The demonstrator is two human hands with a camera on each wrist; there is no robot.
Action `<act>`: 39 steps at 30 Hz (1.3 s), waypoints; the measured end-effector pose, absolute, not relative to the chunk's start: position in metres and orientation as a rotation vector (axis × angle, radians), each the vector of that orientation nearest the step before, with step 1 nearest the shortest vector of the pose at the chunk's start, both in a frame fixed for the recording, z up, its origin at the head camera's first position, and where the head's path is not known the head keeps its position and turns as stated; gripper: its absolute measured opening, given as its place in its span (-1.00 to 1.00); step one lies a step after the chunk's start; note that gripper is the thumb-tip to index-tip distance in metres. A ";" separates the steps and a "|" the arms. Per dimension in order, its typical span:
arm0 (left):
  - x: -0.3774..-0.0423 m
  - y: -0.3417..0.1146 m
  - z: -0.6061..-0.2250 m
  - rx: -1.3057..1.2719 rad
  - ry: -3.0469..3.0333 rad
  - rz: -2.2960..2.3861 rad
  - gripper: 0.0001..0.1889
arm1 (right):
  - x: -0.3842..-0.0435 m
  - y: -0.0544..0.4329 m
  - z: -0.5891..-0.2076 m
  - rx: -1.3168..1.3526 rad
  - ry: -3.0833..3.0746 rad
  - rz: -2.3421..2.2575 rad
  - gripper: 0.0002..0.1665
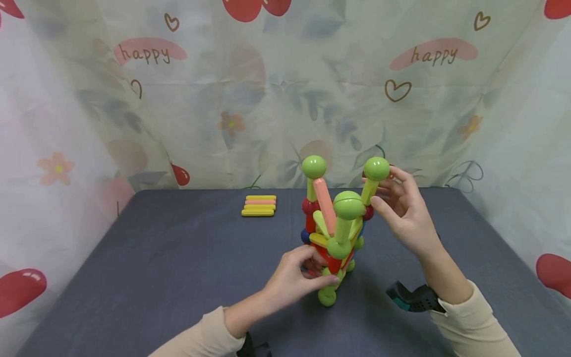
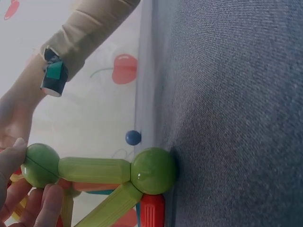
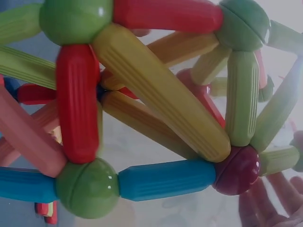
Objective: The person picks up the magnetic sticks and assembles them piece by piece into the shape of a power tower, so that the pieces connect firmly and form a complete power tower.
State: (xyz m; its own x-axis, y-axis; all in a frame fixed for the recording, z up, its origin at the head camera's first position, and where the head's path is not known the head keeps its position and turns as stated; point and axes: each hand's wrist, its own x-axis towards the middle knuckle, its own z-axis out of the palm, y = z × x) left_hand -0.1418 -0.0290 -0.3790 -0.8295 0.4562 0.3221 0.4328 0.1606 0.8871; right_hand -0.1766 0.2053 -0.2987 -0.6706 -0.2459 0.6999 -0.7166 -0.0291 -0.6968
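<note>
A tall structure of magnetic building sticks and balls (image 1: 342, 233) stands on the table, with green balls on its raised ends. My left hand (image 1: 298, 272) grips its lower front part; in the left wrist view the fingers (image 2: 49, 203) and thumb pinch a green ball (image 2: 40, 165). The right hand (image 1: 403, 213) is at the upper right green stick (image 1: 369, 191), thumb in front and fingers behind, right below the top green ball (image 1: 376, 168). In the right wrist view its fingers (image 3: 265, 203) show beside a dark red ball (image 3: 237, 170); yellow, blue, red and green sticks cross there.
Several loose yellow and pink sticks (image 1: 259, 206) lie side by side on the dark table (image 1: 178, 277), left of the structure. A blue ball (image 2: 133, 137) shows in the left wrist view. A patterned curtain (image 1: 285, 99) hangs behind the table's back edge.
</note>
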 end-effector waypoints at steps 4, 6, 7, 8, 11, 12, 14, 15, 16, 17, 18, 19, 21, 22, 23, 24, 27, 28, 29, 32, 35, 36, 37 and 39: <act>-0.141 -0.024 -0.378 0.884 2.412 1.805 -0.75 | -0.167 0.208 -0.304 0.924 -2.053 1.677 -0.23; -0.141 -0.022 -0.378 0.857 2.425 1.801 -0.74 | -0.162 0.209 -0.306 0.894 -2.163 1.626 -0.14; -0.141 -0.021 -0.377 0.845 2.430 1.799 -0.74 | -0.159 0.209 -0.308 0.886 -2.218 1.591 -0.07; -0.141 -0.020 -0.377 0.832 2.435 1.794 -0.74 | -0.156 0.208 -0.309 0.882 -2.265 1.550 0.02; -0.141 -0.018 -0.377 0.813 2.449 1.784 -0.76 | -0.152 0.205 -0.314 0.907 -2.321 1.495 0.29; -0.141 -0.017 -0.376 0.814 2.455 1.781 -0.77 | -0.152 0.203 -0.316 0.905 -2.328 1.479 0.36; -0.141 -0.016 -0.376 0.813 2.459 1.778 -0.78 | -0.151 0.199 -0.318 0.885 -2.329 1.468 0.45; -0.141 -0.016 -0.376 0.814 2.459 1.777 -0.78 | -0.150 0.197 -0.318 0.875 -2.326 1.470 0.47; -0.141 -0.016 -0.376 0.814 2.457 1.776 -0.78 | -0.150 0.196 -0.319 0.864 -2.326 1.468 0.48; -0.142 -0.017 -0.376 0.817 2.456 1.774 -0.78 | -0.150 0.195 -0.319 0.853 -2.327 1.466 0.48; -0.143 -0.019 -0.375 0.822 2.455 1.769 -0.78 | -0.149 0.195 -0.320 0.845 -2.327 1.467 0.48; -0.144 -0.021 -0.375 0.826 2.450 1.764 -0.78 | -0.149 0.194 -0.320 0.840 -2.327 1.470 0.48; -0.148 -0.030 -0.373 0.830 2.452 1.739 -0.78 | -0.149 0.194 -0.320 0.837 -2.331 1.478 0.48; -0.151 -0.037 -0.371 0.836 2.462 1.717 -0.78 | -0.149 0.194 -0.320 0.839 -2.334 1.482 0.48; -0.156 -0.043 -0.370 0.851 2.478 1.686 -0.78 | -0.149 0.194 -0.319 0.842 -2.335 1.486 0.47; -0.161 -0.051 -0.369 0.865 2.499 1.650 -0.79 | -0.149 0.194 -0.319 0.847 -2.336 1.491 0.47; -0.184 -0.075 -0.370 0.862 2.620 1.503 -0.81 | -0.152 0.196 -0.320 0.870 -2.335 1.506 0.47; -0.193 -0.083 -0.371 0.845 2.669 1.445 -0.81 | -0.153 0.197 -0.320 0.880 -2.333 1.515 0.47; -0.203 -0.090 -0.373 0.820 2.719 1.385 -0.82 | -0.154 0.198 -0.321 0.893 -2.329 1.524 0.47; -0.230 -0.108 -0.379 0.682 2.866 1.159 -0.83 | -0.161 0.203 -0.323 0.949 -2.308 1.569 0.45; -0.253 -0.120 -0.387 0.549 2.976 0.920 -0.80 | -0.167 0.207 -0.325 1.010 -2.284 1.621 0.42; -0.259 -0.123 -0.389 0.515 3.008 0.836 -0.79 | -0.168 0.209 -0.326 1.025 -2.279 1.637 0.41; -0.265 -0.125 -0.391 0.475 3.032 0.767 -0.76 | -0.170 0.210 -0.326 1.037 -2.275 1.653 0.41; -0.274 -0.128 -0.395 0.410 3.063 0.654 -0.70 | -0.172 0.211 -0.327 1.053 -2.273 1.676 0.40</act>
